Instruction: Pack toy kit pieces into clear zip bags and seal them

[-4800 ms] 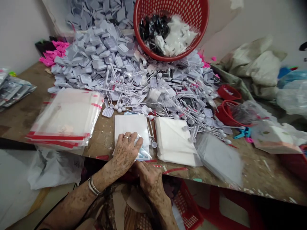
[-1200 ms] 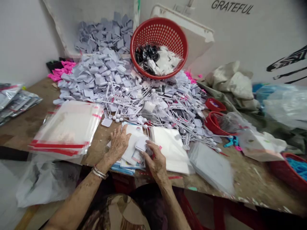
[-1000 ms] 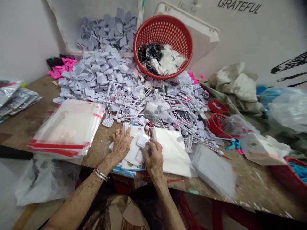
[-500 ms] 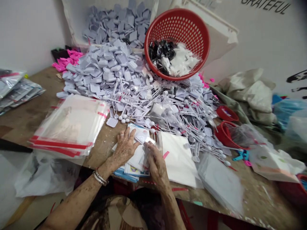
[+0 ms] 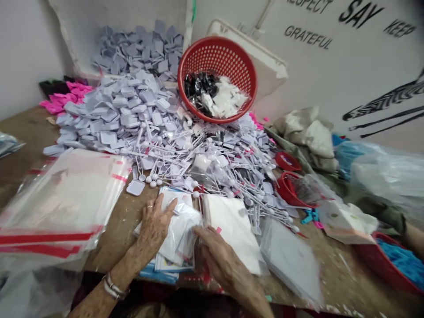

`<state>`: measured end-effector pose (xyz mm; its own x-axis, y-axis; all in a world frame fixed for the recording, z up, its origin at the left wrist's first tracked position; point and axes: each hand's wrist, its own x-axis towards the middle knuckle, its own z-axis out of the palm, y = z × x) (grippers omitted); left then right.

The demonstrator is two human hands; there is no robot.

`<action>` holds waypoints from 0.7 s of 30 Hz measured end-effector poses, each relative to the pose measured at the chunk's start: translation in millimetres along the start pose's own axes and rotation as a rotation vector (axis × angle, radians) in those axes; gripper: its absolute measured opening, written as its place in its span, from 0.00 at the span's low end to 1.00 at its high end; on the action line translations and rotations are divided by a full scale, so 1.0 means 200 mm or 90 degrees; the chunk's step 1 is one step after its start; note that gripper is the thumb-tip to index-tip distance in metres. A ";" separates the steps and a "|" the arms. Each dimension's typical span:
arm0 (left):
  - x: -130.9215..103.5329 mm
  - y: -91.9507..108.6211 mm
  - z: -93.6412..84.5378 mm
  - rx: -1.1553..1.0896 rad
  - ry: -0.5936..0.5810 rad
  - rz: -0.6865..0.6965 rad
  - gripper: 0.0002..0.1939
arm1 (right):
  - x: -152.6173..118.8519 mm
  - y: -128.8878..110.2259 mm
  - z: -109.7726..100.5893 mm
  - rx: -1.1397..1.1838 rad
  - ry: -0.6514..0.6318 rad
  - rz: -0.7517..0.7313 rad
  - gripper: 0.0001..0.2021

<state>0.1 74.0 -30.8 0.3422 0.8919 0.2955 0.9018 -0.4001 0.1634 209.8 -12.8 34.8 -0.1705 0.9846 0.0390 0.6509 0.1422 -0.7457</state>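
A clear plastic bag (image 5: 179, 236) with white contents lies on a small stack of blue-edged printed cards (image 5: 160, 274) at the table's front edge. My left hand (image 5: 155, 225) rests across the left side of the bag, fingers spread. Its fingertips are beside a small pale plastic piece (image 5: 179, 206) at the top of the bag. At the bag's right edge, my right hand (image 5: 218, 254) has its fingers closed on the plastic, with the lower fingers partly hidden and slightly blurred. A stack of white sheets in clear plastic (image 5: 232, 229) lies just right of it.
A large heap of pale plastic toy pieces (image 5: 132, 106) covers the back. A red basket (image 5: 217, 48) with black and white packets stands on it. Clear bags with red strips (image 5: 66, 194) lie left; translucent bags (image 5: 289, 258) lie right. Another person's forearm (image 5: 414, 236) shows far right.
The view has shifted, so the table things appear further left and lower. The bag under my hands now looks whiter and fuller. My right hand lies more sideways at its right edge.
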 end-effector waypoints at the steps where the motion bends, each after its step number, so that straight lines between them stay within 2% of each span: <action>1: 0.00 0.00 0.01 0.009 0.007 0.002 0.26 | 0.02 0.02 -0.11 -0.044 -0.042 -0.013 0.20; 3: -0.01 0.00 0.03 0.027 0.023 0.008 0.26 | 0.16 0.07 -0.33 -0.131 -0.058 0.019 0.15; 5: -0.02 0.00 0.05 0.041 0.040 0.017 0.26 | 0.41 0.14 -0.52 -0.244 0.071 0.045 0.17; 7: -0.03 0.00 0.06 0.041 0.054 0.024 0.27 | 0.72 0.25 -0.66 -0.361 0.207 0.062 0.18; 10: -0.04 0.00 0.10 0.025 0.075 0.016 0.28 | 1.17 0.42 -0.79 -0.408 0.282 0.086 0.21; 13: -0.04 -0.03 0.15 0.013 0.126 0.039 0.27 | 1.49 0.57 -0.86 -0.448 0.331 0.111 0.24; 15: -0.05 -0.05 0.18 0.004 0.153 0.074 0.27 | 1.61 0.65 -0.88 -0.472 0.327 0.113 0.25; 17: -0.05 -0.07 0.19 -0.005 0.155 0.079 0.28 | 1.67 0.71 -0.89 -0.494 0.293 0.108 0.27; 21: -0.06 -0.07 0.20 -0.031 0.138 0.059 0.31 | 1.69 0.76 -0.90 -0.529 0.229 0.099 0.30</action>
<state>-5.8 76.4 -73.5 0.3529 0.7870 0.5060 0.8539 -0.4920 0.1696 384.6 359.2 54.0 0.1130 0.9512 0.2872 0.9935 -0.1039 -0.0468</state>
